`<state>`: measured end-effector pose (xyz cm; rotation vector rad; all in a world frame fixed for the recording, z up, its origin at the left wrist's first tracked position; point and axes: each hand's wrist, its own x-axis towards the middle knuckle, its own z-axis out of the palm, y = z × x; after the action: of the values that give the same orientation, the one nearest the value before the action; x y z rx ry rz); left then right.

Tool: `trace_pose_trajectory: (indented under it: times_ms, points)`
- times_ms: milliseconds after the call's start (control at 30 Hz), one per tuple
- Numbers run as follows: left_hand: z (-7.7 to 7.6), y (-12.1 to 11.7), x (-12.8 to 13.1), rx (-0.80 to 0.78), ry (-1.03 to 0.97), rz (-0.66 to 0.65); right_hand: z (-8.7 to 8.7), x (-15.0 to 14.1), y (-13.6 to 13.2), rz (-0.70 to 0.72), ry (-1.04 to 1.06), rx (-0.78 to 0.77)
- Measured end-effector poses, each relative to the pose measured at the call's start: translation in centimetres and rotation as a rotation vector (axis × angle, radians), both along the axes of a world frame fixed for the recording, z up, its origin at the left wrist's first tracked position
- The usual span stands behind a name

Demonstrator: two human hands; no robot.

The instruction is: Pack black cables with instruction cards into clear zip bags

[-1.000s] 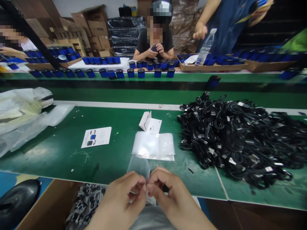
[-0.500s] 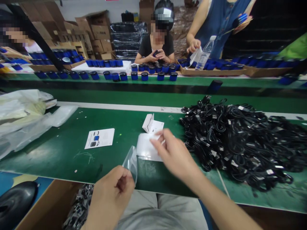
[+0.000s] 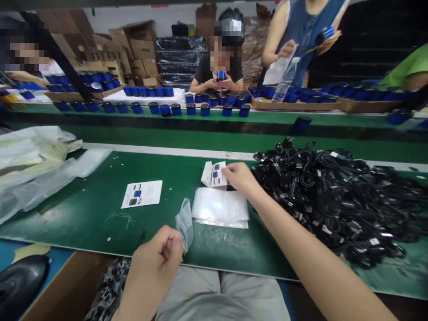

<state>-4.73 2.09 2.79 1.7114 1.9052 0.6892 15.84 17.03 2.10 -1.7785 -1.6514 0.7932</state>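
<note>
My left hand (image 3: 160,254) pinches a clear plastic bag (image 3: 186,225) by its edge, just above the front of the green table. Farther out, my right hand (image 3: 240,178) grips the right edge of a folded leaflet (image 3: 217,174) printed with small product pictures. Its thumb and fingers are closed on the paper, and more folded leaflets lie right beside it. Between me and the leaflets lies a stack of clear plastic bags (image 3: 220,205). A flat pile of printed leaflets (image 3: 141,194) rests to the left.
Black cables (image 3: 321,196) form a big heap on the right. Crumpled plastic sheeting (image 3: 40,160) lies at the left. Several blue jar-shaped items (image 3: 205,110) line the far ledge, where co-workers handle more of them. An open carton (image 3: 73,285) stands below the table's front edge.
My right hand has moved away from over the bag stack to the leaflets behind it and taken hold of one. My left hand still holds the bag, almost in place.
</note>
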Motion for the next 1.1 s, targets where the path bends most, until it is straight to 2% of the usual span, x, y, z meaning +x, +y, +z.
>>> trace_pose_trajectory:
  times_ms: [67, 133, 200, 233, 333, 400, 500, 567, 633, 667, 700, 767, 833, 900, 967, 1100]
  points:
    - [0.2, 0.4, -0.2, -0.014, -0.084, 0.063, 1.4, 0.5, -2.2, 0.003, -0.006, 0.085]
    - [0.3, 0.8, -0.3, 0.013, -0.163, 0.119, 2.7, 0.4, -5.2, 0.087, 0.008, 0.13]
    - [0.4, 1.2, -0.3, 0.054, -0.222, 0.136, 3.4, -0.3, -8.4, 0.325, 0.031, 0.098]
    - [0.4, 1.4, -0.2, 0.074, -0.237, 0.127, 3.4, -0.8, -9.9, 0.421, 0.028, 0.068]
    - [0.2, 1.8, 0.3, 0.173, -0.164, 0.092, 2.5, -2.6, -12.9, 0.515, 0.069, 0.113]
    - [0.1, 2.0, 0.8, 0.252, -0.081, 0.111, 1.4, -3.9, -14.0, 0.449, 0.172, 0.175]
    - [0.1, 2.1, 1.3, 0.319, -0.053, 0.165, -0.6, -5.6, -15.6, 0.134, 0.476, 0.16]
    - [0.0, 2.1, 1.5, 0.334, -0.053, 0.183, -1.7, -6.3, -16.6, 0.048, 0.759, -0.03]
    - [-0.1, 2.2, 1.5, 0.332, -0.046, 0.179, -2.2, -6.5, -17.4, 0.117, 0.91, -0.268]
    - [-0.1, 2.2, 1.5, 0.327, -0.04, 0.171, -2.3, -6.4, -17.6, 0.14, 0.884, -0.296]
    - [-0.1, 2.1, 1.5, 0.323, -0.032, 0.162, -2.3, -6.1, -17.6, 0.135, 0.797, -0.235]
    - [-0.1, 2.0, 1.6, 0.328, -0.015, 0.147, -2.0, -5.3, -17.3, 0.1, 0.561, 0.087]
    - [-0.2, 1.6, 1.8, 0.366, 0.036, 0.1, -1.7, -4.4, -16.8, 0.155, 0.374, 0.45]
    - [-0.3, 1.2, 2.1, 0.441, 0.114, 0.015, -1.5, -3.9, -16.5, 0.235, 0.244, 0.658]
    - [-0.5, 0.8, 2.5, 0.518, 0.175, -0.059, -1.6, -3.8, -16.5, 0.237, 0.12, 0.719]
    - [-0.8, 0.5, 2.9, 0.569, 0.168, -0.086, -1.8, -3.6, -17.4, 0.195, -0.038, 0.612]
